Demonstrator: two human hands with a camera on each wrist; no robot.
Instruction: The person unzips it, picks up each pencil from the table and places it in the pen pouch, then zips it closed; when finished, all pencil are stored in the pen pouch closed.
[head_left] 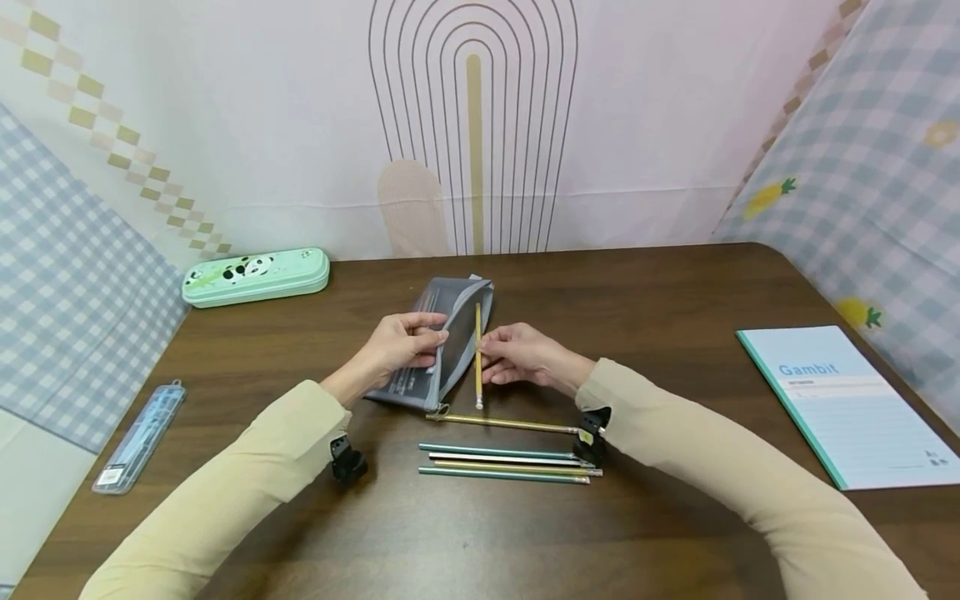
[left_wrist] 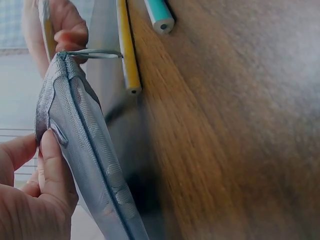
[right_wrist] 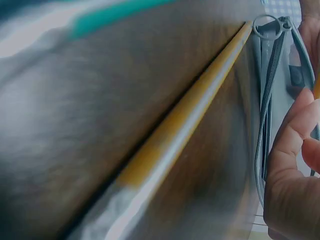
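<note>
- Beige sleeves [head_left: 675, 437] reach in from the lower corners of the frame, black wrist cameras [head_left: 348, 460] at the cuffs, above a dark wood-grain table [head_left: 465, 550].
- Four unsharpened pencils [head_left: 502, 476], two green, one yellow, and one black-and-white, lie side by side at lower centre.
- A slim translucent plastic case [head_left: 141, 433] with a hanging tab rests at the lower left.
- A notebook marked "Gambit" [head_left: 855, 408], green along its spine, lies at the right edge.
- Just beyond the row, a single yellow pencil [head_left: 510, 424] lies crosswise, one end beside the pouch's ringed zipper corner.
- At centre, the right hand [head_left: 525, 357] pinches a yellow eraser-tipped pencil [head_left: 478, 325] between thumb and fingers, its far end at the pouch's gaping mouth.
- The left hand [head_left: 405, 340] grips the edge of the grey mesh zip pouch [head_left: 459, 337], thumb and fingers closed on the rim.
- A mint-green panda pencil case [head_left: 258, 277] sits at upper left.
- Behind, a pale cloth backdrop [head_left: 300, 125] carries printed arches at top centre.
</note>
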